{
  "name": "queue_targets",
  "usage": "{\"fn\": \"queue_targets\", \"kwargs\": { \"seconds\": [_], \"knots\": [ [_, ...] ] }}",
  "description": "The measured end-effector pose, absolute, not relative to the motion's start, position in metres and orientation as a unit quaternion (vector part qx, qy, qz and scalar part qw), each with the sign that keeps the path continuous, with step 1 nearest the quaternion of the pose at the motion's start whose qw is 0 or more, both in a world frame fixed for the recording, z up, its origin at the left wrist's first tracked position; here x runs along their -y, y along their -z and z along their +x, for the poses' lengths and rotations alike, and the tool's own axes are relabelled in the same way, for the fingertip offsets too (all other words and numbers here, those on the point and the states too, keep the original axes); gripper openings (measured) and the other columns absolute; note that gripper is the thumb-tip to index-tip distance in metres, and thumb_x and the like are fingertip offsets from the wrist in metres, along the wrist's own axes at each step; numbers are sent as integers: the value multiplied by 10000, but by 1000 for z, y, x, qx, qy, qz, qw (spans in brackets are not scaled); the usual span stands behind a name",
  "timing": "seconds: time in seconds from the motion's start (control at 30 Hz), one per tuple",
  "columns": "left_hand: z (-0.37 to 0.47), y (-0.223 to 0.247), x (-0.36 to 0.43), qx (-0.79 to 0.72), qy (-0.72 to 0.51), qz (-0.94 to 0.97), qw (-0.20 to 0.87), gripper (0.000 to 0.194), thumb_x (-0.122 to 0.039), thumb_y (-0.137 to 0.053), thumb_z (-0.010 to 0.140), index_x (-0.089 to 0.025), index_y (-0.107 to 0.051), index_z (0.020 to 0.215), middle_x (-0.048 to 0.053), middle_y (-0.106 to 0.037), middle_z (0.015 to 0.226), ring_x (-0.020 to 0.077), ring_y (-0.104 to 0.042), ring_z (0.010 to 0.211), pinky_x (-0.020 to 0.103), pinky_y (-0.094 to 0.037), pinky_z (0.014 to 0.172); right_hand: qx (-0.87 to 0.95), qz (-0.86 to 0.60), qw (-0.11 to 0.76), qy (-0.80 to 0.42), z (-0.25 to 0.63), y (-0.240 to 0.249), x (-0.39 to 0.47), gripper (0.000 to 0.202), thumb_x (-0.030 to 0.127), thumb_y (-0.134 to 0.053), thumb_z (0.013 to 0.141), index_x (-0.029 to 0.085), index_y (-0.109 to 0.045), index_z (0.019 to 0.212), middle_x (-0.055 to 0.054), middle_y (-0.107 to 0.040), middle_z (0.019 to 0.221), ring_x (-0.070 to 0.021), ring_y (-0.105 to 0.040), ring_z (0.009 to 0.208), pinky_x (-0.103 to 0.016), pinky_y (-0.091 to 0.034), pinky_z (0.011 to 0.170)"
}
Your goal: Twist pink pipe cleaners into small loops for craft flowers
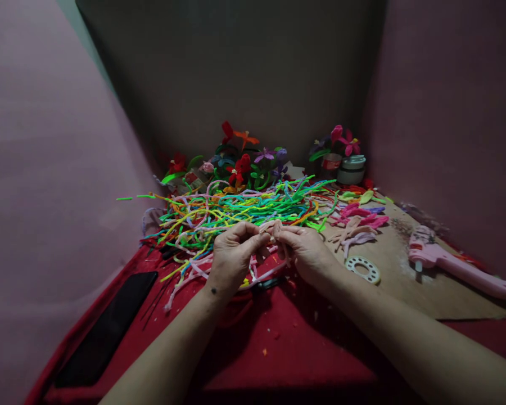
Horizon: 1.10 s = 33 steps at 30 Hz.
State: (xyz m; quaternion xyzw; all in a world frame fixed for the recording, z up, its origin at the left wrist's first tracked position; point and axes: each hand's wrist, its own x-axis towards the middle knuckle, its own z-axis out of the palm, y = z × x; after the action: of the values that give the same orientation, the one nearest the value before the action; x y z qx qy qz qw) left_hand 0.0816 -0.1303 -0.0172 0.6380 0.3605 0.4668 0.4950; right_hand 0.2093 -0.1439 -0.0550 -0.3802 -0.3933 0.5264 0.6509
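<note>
My left hand (236, 253) and my right hand (306, 250) meet at the middle of the view, above the red cloth. Between their fingertips is a pale pink pipe cleaner (271, 226), bent into a loop at the top. Thumb and fingers of each hand are pinched on it. A pink length hangs down by the right fingers; whether it is the same piece I cannot tell. Just behind the hands spreads a tangled heap of pipe cleaners (244, 205) in green, yellow, blue, orange and pink.
A black phone-like slab (107, 329) lies at left. On a brown board (421, 292) at right are a pink glue gun (459, 267), a white ring with holes (362, 270) and fuzzy petal shapes (360, 216). Fuzzy flowers (239, 169) and a lidded jar (351, 170) stand behind.
</note>
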Motion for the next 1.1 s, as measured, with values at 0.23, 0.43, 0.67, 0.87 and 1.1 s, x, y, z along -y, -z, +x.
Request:
{"fn": "queue_targets", "kwargs": {
  "seconds": [0.23, 0.43, 0.67, 0.87, 1.1],
  "knots": [
    [81, 18, 129, -375, -456, 645, 486, 168, -261, -635, 684, -146, -523, 637, -29, -574, 481, 91, -511, 412, 210, -436, 440, 401, -395, 633, -531, 210, 49, 147, 175, 282, -590, 655, 126, -609, 578, 47, -433, 460, -53, -275, 433, -228, -205, 438],
    [81, 29, 132, -383, -462, 723, 343, 158, -299, -591, 734, -161, -554, 666, -23, -561, 549, 90, -516, 494, 205, -432, 499, 408, -403, 624, -531, 211, 48, 148, 150, 233, -562, 663, 130, -621, 570, 56, -418, 422, -51, -281, 410, -228, -215, 439],
    [76, 41, 132, -314, -445, 836, 67, 87, -201, -504, 799, -178, -547, 727, 9, -582, 689, 94, -538, 625, 202, -426, 634, 416, -375, 621, -548, 209, 53, 147, 91, 209, -582, 623, 144, -645, 628, 49, -475, 493, -55, -329, 439, -218, -251, 453],
    [79, 44, 130, -286, -426, 857, 60, 135, -183, -471, 812, -191, -523, 688, 23, -594, 718, 120, -555, 713, 228, -424, 698, 425, -344, 638, -542, 209, 50, 148, 54, 149, -561, 621, 154, -609, 596, 38, -517, 599, -68, -392, 534, -202, -301, 514],
    [79, 40, 129, -309, -465, 815, 156, 139, -210, -526, 784, -181, -520, 649, 5, -517, 676, 105, -490, 639, 216, -405, 617, 441, -326, 641, -536, 208, 44, 152, 31, 139, -591, 597, 159, -613, 605, 20, -568, 682, -99, -469, 631, -216, -369, 606]
  ]
}}
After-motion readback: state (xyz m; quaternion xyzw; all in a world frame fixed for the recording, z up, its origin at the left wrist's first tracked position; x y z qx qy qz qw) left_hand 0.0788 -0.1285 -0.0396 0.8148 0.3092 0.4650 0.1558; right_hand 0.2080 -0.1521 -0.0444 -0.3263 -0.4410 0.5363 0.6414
